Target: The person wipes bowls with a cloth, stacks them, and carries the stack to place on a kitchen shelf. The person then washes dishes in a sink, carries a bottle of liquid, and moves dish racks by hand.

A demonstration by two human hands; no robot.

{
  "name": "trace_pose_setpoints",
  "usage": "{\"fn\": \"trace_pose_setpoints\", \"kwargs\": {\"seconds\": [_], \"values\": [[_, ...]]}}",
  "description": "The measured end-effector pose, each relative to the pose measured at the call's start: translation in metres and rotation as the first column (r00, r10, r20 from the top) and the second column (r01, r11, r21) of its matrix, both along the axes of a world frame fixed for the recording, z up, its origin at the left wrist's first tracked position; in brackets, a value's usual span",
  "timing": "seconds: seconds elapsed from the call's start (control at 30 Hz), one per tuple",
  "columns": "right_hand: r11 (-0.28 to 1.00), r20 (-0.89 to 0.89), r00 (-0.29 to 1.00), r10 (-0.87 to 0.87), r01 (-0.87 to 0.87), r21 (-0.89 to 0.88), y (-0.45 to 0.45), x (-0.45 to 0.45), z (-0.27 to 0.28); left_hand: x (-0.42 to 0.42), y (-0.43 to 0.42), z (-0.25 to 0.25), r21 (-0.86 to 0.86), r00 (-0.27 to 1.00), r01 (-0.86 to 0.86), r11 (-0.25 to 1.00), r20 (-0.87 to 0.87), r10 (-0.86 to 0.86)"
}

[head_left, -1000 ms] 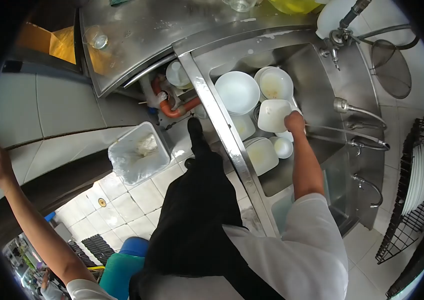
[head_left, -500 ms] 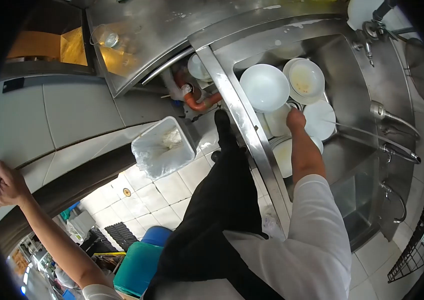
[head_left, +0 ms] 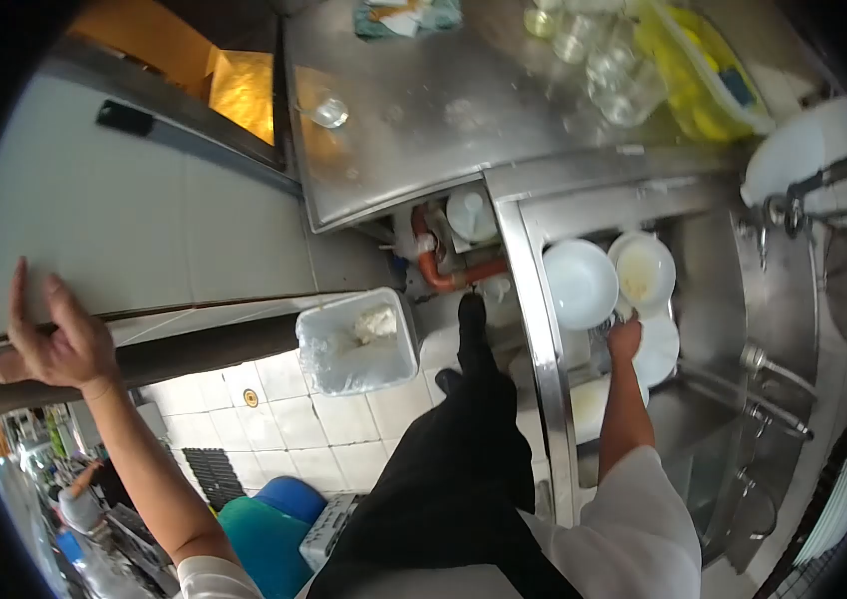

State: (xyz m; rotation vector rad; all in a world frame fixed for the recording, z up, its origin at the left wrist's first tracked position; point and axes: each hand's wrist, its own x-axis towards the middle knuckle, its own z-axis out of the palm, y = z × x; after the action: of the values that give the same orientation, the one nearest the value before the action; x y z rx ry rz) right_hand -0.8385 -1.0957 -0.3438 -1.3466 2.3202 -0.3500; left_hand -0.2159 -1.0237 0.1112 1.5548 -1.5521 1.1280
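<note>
My right hand (head_left: 625, 337) is down in the steel sink (head_left: 698, 250), its fingers curled among the dishes. Shiny metal pieces show beside its fingertips, but what it grips is hidden. Just above it stand a large white bowl (head_left: 581, 285) and a second white bowl (head_left: 646, 272) with yellowish food residue. A white plate (head_left: 657, 351) lies right beside the hand, and another dish (head_left: 591, 411) is below, partly behind the forearm. My left hand (head_left: 66, 344) is out to the far left with fingers spread, holding nothing, by the edge of a pale tiled surface (head_left: 214, 235).
A steel counter (head_left: 393, 130) carries glasses (head_left: 618, 75), a yellow tub (head_left: 698, 70) and a green cloth (head_left: 408, 17). On the floor stands a lined waste bin (head_left: 358, 344) near an orange pipe (head_left: 433, 265). Faucets (head_left: 778, 419) line the sink's right side. Another person (head_left: 84, 504) is at lower left.
My view has swung so more of the counter, with its glasses and yellow tub, shows. My left hand's fingers have spread wider. My right hand stays among the dishes.
</note>
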Motion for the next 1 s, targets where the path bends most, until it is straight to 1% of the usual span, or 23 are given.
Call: {"fn": "trace_pose_setpoints", "kwargs": {"seconds": [0.03, 0.07, 0.1, 0.13, 0.17, 0.2, 0.23, 0.27, 0.3, 0.33, 0.37, 0.4, 0.47, 0.57, 0.67, 0.77, 0.87, 0.93, 1.0], "values": [[0.992, -0.058, 0.997, -0.045, 0.037, -0.124, -0.016, -0.004, 0.015, -0.018, -0.005, 0.002, -0.033, 0.991, -0.077, 0.997, 0.11, 0.08], [0.977, -0.052, 0.999, -0.014, 0.003, -0.213, -0.035, 0.015, 0.066, -0.036, -0.011, 0.004, -0.083, 0.963, -0.15, 0.985, 0.214, 0.164], [0.955, -0.047, 0.999, 0.015, -0.028, -0.296, -0.05, 0.039, 0.116, -0.041, -0.016, 0.005, -0.092, 0.944, -0.174, 0.98, 0.269, 0.193], [0.829, -0.102, 0.986, 0.134, -0.168, -0.534, -0.068, 0.052, 0.128, -0.043, -0.015, 0.004, -0.077, 0.941, -0.176, 0.981, 0.279, 0.191], [0.716, -0.077, 0.968, 0.24, -0.23, -0.659, -0.09, 0.077, 0.141, -0.044, -0.015, 0.005, -0.065, 0.942, -0.174, 0.983, 0.281, 0.186], [0.771, 0.177, 0.937, 0.3, -0.129, -0.623, -0.107, 0.117, 0.168, -0.045, -0.016, 0.005, -0.059, 0.944, -0.171, 0.984, 0.278, 0.181], [0.746, 0.33, 0.821, 0.465, -0.164, -0.646, -0.125, 0.156, 0.181, -0.045, -0.016, 0.005, -0.051, 0.946, -0.169, 0.984, 0.271, 0.176], [0.621, 0.191, 0.77, 0.609, -0.313, -0.719, -0.141, 0.203, 0.199, -0.046, -0.015, 0.005, -0.044, 0.95, -0.166, 0.985, 0.262, 0.172], [0.538, 0.146, 0.705, 0.694, -0.373, -0.756, -0.152, 0.252, 0.213, -0.046, -0.014, 0.005, -0.041, 0.953, -0.166, 0.985, 0.251, 0.17], [0.445, 0.042, 0.621, 0.782, -0.51, -0.736, -0.159, 0.298, 0.239, -0.046, -0.013, 0.006, -0.034, 0.955, -0.164, 0.986, 0.245, 0.168], [0.331, -0.098, 0.573, 0.814, -0.596, -0.732, -0.172, 0.342, 0.237, -0.047, -0.012, 0.006, -0.029, 0.957, -0.163, 0.986, 0.238, 0.165], [0.343, -0.023, 0.508, 0.861, -0.613, -0.712, -0.179, 0.381, 0.246, -0.047, -0.012, 0.007, -0.023, 0.961, -0.159, 0.987, 0.224, 0.16], [0.302, -0.118, 0.427, 0.897, -0.784, -0.543, -0.195, 0.44, 0.254, -0.047, -0.011, 0.007, -0.013, 0.97, -0.149, 0.989, 0.193, 0.149], [0.253, -0.219, 0.333, 0.917, -0.911, -0.325, -0.22, 0.49, 0.228, -0.045, -0.007, 0.01, -0.021, 0.982, -0.136, 0.99, 0.127, 0.138], [0.149, -0.287, 0.261, 0.922, -0.921, -0.361, -0.232, 0.488, 0.213, -0.044, -0.005, 0.01, -0.026, 0.989, -0.125, 0.992, 0.074, 0.127], [0.185, -0.35, 0.31, 0.884, -0.919, -0.348, -0.241, 0.463, 0.207, -0.043, -0.005, 0.002, -0.042, 0.995, -0.101, 0.994, 0.003, 0.101], [0.352, -0.291, 0.423, 0.858, -0.898, -0.265, -0.265, 0.407, 0.205, -0.042, -0.01, -0.004, -0.078, 0.997, -0.002, 0.997, -0.076, -0.004], [0.489, -0.425, 0.55, 0.719, -0.835, -0.254, -0.279, 0.366, 0.213, -0.039, -0.01, -0.001, -0.066, 0.999, 0.01, 0.998, -0.042, -0.013], [0.534, -0.489, 0.565, 0.664, -0.817, -0.218, -0.303, 0.323, 0.209, -0.038, -0.009, 0.0, -0.055, 0.999, 0.01, 0.998, -0.031, -0.012]]}}
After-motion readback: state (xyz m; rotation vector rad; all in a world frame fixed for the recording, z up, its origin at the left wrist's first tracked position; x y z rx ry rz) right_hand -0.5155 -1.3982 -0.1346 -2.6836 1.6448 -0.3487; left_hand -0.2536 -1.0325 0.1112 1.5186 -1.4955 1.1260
